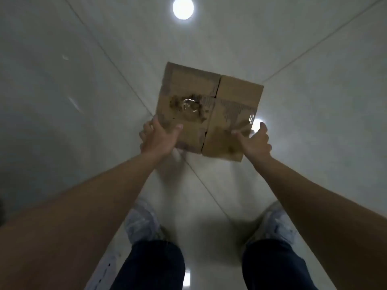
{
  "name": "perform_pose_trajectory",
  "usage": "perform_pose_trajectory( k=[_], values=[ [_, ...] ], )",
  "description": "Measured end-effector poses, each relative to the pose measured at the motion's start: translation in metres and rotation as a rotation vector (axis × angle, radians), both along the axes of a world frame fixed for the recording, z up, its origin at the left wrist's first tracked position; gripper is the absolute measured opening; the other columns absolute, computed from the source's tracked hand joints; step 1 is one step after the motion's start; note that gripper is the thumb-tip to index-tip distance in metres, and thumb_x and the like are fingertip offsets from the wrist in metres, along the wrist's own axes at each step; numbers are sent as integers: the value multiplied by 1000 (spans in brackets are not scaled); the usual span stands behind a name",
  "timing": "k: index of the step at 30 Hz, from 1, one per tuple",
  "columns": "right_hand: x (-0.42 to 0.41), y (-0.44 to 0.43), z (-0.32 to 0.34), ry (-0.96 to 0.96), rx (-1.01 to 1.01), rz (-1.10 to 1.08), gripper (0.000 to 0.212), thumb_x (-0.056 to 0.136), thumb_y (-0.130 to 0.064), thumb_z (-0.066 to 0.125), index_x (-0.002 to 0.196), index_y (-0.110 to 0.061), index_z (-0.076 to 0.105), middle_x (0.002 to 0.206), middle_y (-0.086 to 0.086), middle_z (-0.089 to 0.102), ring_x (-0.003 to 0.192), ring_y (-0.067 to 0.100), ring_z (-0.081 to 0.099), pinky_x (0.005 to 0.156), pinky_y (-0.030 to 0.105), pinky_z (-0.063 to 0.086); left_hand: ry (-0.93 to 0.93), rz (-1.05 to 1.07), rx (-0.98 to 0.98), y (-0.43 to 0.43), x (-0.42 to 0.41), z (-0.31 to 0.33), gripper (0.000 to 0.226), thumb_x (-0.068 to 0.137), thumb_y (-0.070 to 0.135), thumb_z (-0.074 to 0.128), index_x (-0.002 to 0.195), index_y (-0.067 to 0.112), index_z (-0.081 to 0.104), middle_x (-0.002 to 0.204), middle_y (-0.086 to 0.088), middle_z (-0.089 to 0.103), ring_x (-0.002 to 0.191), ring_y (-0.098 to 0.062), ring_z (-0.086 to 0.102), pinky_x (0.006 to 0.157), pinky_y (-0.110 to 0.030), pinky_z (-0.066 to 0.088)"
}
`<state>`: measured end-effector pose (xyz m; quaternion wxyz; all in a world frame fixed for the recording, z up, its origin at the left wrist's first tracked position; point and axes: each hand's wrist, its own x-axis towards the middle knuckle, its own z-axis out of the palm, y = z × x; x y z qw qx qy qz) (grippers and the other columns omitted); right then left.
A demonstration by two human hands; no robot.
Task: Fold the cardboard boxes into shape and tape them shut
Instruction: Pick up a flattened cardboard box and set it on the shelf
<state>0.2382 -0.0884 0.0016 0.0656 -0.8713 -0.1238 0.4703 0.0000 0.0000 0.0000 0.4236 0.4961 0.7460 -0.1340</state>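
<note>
A brown cardboard box sits low over the pale tiled floor, its two top flaps meeting along a seam down the middle. Torn patches and bits of shiny old tape mark its top face. My left hand grips the near left corner, thumb on top and fingers down the side. My right hand holds the near right corner the same way, thumb lying on the top face. I cannot tell whether the box rests on the floor or hangs just above it.
Glossy pale floor tiles with thin joint lines stretch all around, mirroring round ceiling lights. My own legs in dark trousers and light shoes stand below the box, one on each side.
</note>
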Motion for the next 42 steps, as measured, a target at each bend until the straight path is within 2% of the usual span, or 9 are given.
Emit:
perform_pose_trajectory(
  k=[4, 8, 12, 17, 24, 32, 37, 40, 42],
  values=[
    [-5, 0, -51, -72, 41, -29, 112, 73, -63, 79, 157, -25, 14, 158, 8, 27, 142, 41, 28, 110, 57, 33, 50, 6, 133, 9, 12, -57, 108, 78, 70, 68, 158, 27, 9, 166, -5, 9, 153, -28, 8, 119, -59, 17],
    [-6, -3, -69, -143, 132, -203, 100, 67, -56, 85, 145, -21, 33, 143, 5, 44, 133, 31, 43, 107, 49, 43, 103, 51, 206, 7, 11, -75, 113, 66, 60, 83, 154, 30, 18, 151, -11, 31, 137, -35, 31, 108, -54, 34],
    [-1, -4, -43, -84, 223, -282, 65, 73, -45, 86, 121, -18, 51, 112, -3, 60, 110, 24, 62, 92, 40, 54, -50, 238, 176, -5, 4, -45, 105, 63, 44, 92, 144, 12, 33, 142, -11, 50, 130, -34, 50, 107, -45, 43],
    [4, 34, 49, -132, 366, -240, 64, 74, -45, 86, 121, -23, 49, 104, -13, 56, 99, 14, 57, 83, 31, 51, -148, 363, 239, 16, 4, 46, 89, 63, 38, 94, 128, 12, 39, 131, -9, 57, 117, -31, 58, 100, -43, 49],
    [20, 157, 247, -156, 599, -262, 60, 75, -39, 86, 118, -27, 46, 100, -23, 53, 88, -3, 55, 72, 17, 43, -298, 385, 415, 141, 17, 242, 85, 64, 38, 94, 125, 19, 38, 129, -1, 56, 117, -25, 58, 95, -36, 50],
    [27, 309, 577, -199, 830, -218, 53, 76, -40, 85, 116, -26, 53, 101, -17, 59, 92, 1, 58, 69, 21, 48, -552, 311, 598, 301, -1, 564, 81, 67, 34, 93, 122, 28, 33, 118, 9, 53, 106, -15, 55, 83, -31, 44],
    [11, 377, 775, -194, 983, -190, 57, 76, -37, 85, 121, -19, 56, 108, -7, 65, 98, 12, 63, 70, 24, 48, -609, 269, 728, 379, -24, 765, 99, 71, 38, 90, 146, 24, 27, 147, 0, 48, 129, -25, 51, 99, -42, 48],
    [8, 396, 865, -185, 1072, -223, 58, 76, -37, 85, 120, -23, 50, 107, -10, 61, 95, 4, 59, 71, 23, 48, -675, 227, 827, 407, -20, 865, 90, 74, 36, 88, 142, 26, 29, 126, 10, 46, 111, -15, 49, 80, -28, 46],
    [13, 403, 902, -201, 1107, -241, 61, 76, -39, 85, 122, -25, 47, 108, -11, 59, 90, -2, 54, 67, 20, 42, -697, 212, 862, 420, -9, 907, 80, 76, 36, 87, 132, 27, 32, 116, 11, 46, 107, -15, 51, 83, -32, 49]
  ],
)
